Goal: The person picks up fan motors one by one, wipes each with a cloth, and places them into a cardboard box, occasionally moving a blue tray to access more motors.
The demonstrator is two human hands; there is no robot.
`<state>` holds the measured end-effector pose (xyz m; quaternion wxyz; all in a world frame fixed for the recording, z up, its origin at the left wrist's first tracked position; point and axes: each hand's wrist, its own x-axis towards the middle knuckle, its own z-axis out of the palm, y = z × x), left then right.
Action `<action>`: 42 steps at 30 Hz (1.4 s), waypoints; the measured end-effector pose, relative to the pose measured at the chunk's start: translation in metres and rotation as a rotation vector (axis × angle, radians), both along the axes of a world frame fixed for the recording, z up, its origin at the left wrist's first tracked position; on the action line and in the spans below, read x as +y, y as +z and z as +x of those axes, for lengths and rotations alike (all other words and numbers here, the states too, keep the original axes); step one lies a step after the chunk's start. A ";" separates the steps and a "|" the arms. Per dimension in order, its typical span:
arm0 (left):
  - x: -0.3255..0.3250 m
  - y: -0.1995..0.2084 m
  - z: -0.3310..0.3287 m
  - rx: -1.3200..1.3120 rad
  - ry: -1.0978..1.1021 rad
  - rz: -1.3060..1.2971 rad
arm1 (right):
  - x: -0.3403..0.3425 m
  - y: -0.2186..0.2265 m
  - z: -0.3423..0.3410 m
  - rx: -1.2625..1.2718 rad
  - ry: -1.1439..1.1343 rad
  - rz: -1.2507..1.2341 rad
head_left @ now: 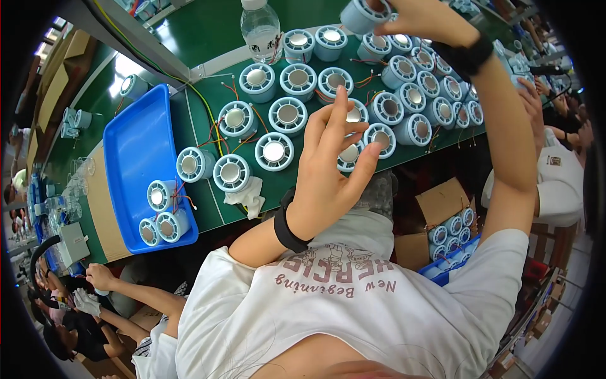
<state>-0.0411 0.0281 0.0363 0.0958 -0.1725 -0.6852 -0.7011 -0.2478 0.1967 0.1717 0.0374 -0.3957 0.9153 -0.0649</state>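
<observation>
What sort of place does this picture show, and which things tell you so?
Probably a factory assembly workshop: many near-identical light-blue round parts with wires cover a green bench, a few more lie in a blue tray.

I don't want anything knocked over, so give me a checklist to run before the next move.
1. Right hand gripping the raised light-blue housing: ok, fingers are on it.
2. Left hand unloaded: ok, fingers spread, nothing visible in it.
3. Left hand touching no housings beneath it: cannot tell from this overhead view.
4. Clear bottle upright: ok, standing behind the grouped housings.
5. Housings inside the blue tray: ok, three sit at its near end.
6. Wires tidy: not ok, loose strands lie among the housings.
</observation>
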 end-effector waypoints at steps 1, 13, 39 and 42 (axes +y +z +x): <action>-0.005 -0.004 0.002 0.001 0.052 -0.023 | -0.018 -0.018 -0.023 0.001 -0.017 0.057; -0.018 -0.014 0.005 0.015 0.090 0.001 | -0.046 -0.104 -0.091 -0.055 -0.128 0.527; -0.020 -0.025 -0.007 -0.012 0.153 0.158 | -0.021 0.002 0.006 -0.361 0.130 -0.118; -0.014 -0.017 -0.005 -0.017 0.147 0.244 | -0.015 -0.007 0.020 -0.496 0.083 -0.169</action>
